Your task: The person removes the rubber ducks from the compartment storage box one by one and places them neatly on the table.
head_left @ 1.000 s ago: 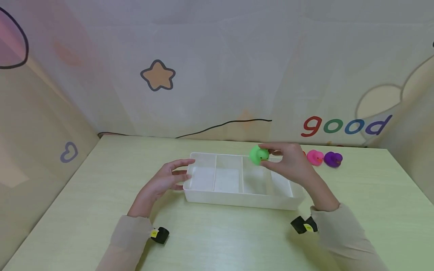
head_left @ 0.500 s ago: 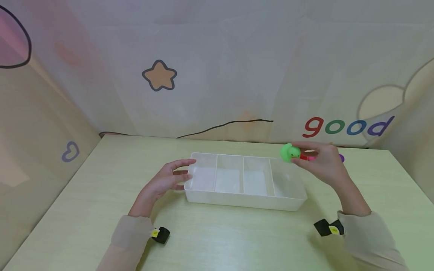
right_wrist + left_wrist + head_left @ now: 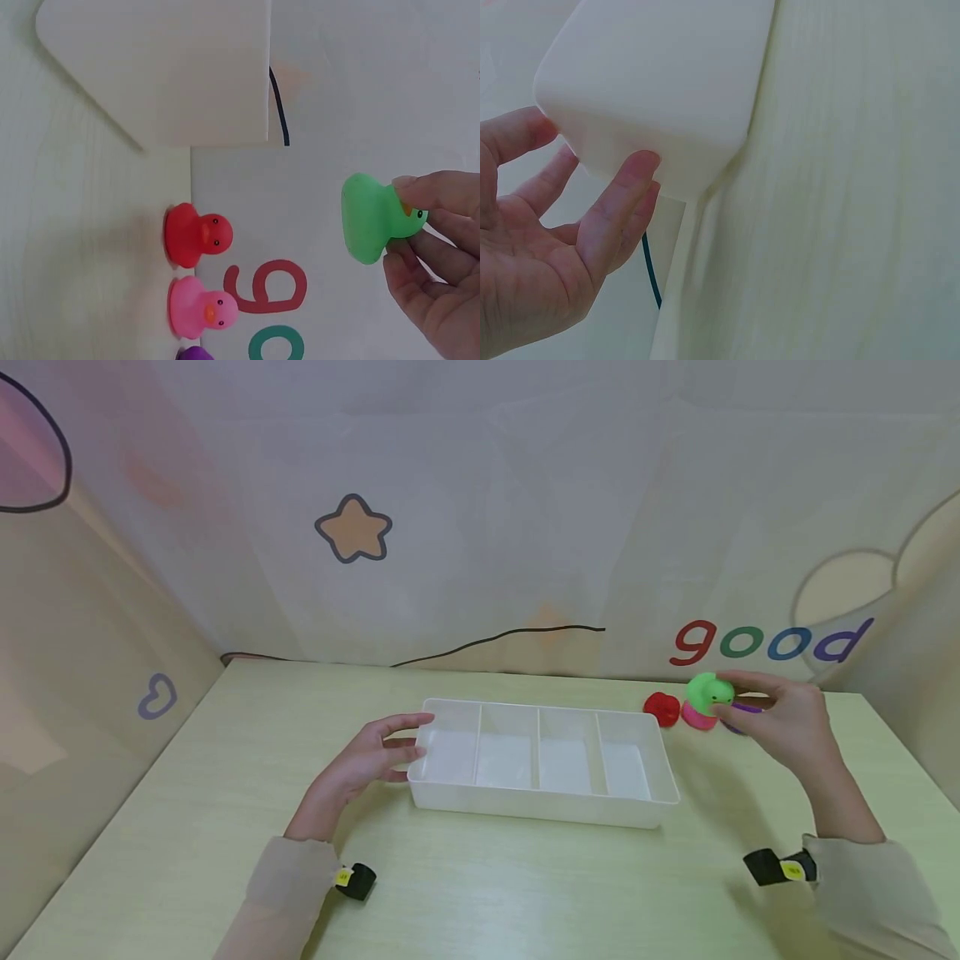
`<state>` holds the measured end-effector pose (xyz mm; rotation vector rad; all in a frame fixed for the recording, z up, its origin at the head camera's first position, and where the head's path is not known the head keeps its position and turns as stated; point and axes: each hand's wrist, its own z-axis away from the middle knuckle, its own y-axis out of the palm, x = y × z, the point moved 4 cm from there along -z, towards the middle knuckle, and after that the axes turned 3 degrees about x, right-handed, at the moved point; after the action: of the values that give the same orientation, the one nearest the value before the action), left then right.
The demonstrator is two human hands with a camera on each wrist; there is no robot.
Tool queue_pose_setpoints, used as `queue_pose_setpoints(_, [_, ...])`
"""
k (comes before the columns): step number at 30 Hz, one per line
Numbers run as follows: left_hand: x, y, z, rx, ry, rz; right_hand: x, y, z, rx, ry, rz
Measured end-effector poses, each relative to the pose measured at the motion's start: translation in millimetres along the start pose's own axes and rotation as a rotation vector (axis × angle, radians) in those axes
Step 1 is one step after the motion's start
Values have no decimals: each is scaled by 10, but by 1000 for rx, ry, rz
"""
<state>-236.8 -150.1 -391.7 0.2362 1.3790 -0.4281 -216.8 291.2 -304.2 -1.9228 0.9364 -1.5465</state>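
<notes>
My right hand (image 3: 780, 722) pinches a green rubber duck (image 3: 706, 691) by its head, held in the air above the pink duck (image 3: 697, 718) at the table's back right. In the right wrist view the green duck (image 3: 371, 217) hangs clear of the table between my fingertips (image 3: 431, 199). A red duck (image 3: 662, 708) stands left of the pink one, and a purple duck (image 3: 738, 718) is mostly hidden behind my hand. My left hand (image 3: 371, 760) rests with straight fingers against the left end of the white divided tray (image 3: 525, 806); its fingers (image 3: 622, 202) touch the tray's corner (image 3: 660, 90).
The tray's compartments hold nothing. The red duck (image 3: 196, 234), pink duck (image 3: 201, 307) and a sliver of the purple duck (image 3: 196, 353) stand in a row by the back wall. The pale green table (image 3: 480, 885) is walled by a printed backdrop on three sides.
My right hand has carried the green duck rightward, from over the tray's right compartments to above the pink duck. The left hand has stayed at the tray's left end.
</notes>
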Motion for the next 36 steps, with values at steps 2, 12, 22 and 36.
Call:
queue_pose_setpoints(2, [0, -1, 3, 0, 3, 0, -75, -46, 0, -13, 15, 9])
queue_pose_setpoints(12, [6, -2, 2, 2, -1, -3, -457, -198, -40, -45, 92, -29])
queue_pose_setpoints(22, [13, -6, -3, -4, -7, -13, -814, -283, -102, -34, 129, -200])
queue_pose_setpoints(36, [12, -14, 2, -2, -2, -7, -2069, -218, -428, -92, 227, -107])
